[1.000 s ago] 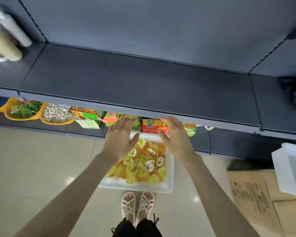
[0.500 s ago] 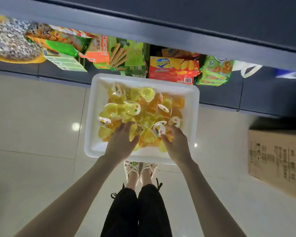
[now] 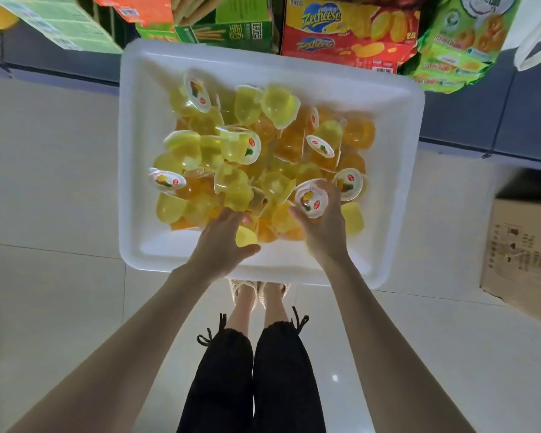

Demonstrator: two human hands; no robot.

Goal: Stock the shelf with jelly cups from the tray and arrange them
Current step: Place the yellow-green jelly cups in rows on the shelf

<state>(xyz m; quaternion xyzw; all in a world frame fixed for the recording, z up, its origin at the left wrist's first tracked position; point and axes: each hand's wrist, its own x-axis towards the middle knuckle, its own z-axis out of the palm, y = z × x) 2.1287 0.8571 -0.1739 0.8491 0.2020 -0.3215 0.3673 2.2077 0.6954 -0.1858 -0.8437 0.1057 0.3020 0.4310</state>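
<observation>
A white tray [image 3: 132, 151] sits on the floor in front of my feet, heaped with several yellow and orange jelly cups [image 3: 241, 145], some showing white printed lids. My left hand [image 3: 222, 242] is curled around a yellow jelly cup [image 3: 245, 235] at the near edge of the heap. My right hand [image 3: 324, 223] grips a jelly cup with a white lid [image 3: 311, 200], lid facing up, lifted slightly off the pile. The shelf above is out of view.
Behind the tray, the bottom shelf holds snack boxes: a red and yellow cheese cracker box [image 3: 347, 29], a green stick-biscuit box [image 3: 225, 26] and green bags [image 3: 459, 42]. A cardboard box [image 3: 525, 254] stands on the floor at right. Pale floor tiles lie left.
My view has dropped from the dark upper shelf to the tray. Both hands went down into the cup heap and each closed on a cup.
</observation>
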